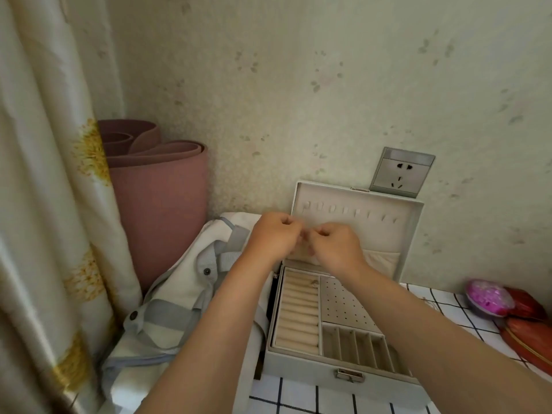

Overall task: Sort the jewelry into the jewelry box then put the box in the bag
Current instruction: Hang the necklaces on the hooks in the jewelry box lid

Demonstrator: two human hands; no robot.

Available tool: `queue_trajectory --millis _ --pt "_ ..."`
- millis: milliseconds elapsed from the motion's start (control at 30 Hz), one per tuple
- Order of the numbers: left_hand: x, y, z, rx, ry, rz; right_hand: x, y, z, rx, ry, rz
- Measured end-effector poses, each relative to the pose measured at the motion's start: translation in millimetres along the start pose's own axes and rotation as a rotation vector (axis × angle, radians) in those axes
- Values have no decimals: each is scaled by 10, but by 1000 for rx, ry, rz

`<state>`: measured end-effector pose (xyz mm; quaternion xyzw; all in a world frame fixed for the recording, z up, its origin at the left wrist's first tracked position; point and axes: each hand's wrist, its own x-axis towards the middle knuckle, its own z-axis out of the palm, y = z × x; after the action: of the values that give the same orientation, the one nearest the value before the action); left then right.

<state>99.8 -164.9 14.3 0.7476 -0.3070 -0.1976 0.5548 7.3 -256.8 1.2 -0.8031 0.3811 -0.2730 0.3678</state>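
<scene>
The left hand (276,234) and the right hand (336,245) meet, fingers curled, above the open jewelry box (298,366). Whether they pinch something, I cannot tell.

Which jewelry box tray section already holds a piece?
The ring-roll section on the left: a small ring sits near its far end. The perforated panel and slots look bare.

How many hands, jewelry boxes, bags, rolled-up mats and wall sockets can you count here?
hands: 2, the left hand and the right hand
open pale grey jewelry box: 1
white and grey canvas bag: 1
rolled pink mat: 1
grey wall socket: 1
Total: 6
</scene>
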Motion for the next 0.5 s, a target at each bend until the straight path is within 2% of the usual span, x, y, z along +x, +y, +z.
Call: queue_trajectory --millis 133,267,367,500 --pt "-96 133 -25 -106 -135 -9 -191 -35 -80 374 -308 165" --pt "-140 231 -55 -6 -218 36 -223 28 -111 559 -526 160" --pt "-155 247 -79 98 -239 93 -221 31 -158 484 -509 151" --pt "-146 223 -146 250 -161 140 -255 2 -250 410 -426 145"
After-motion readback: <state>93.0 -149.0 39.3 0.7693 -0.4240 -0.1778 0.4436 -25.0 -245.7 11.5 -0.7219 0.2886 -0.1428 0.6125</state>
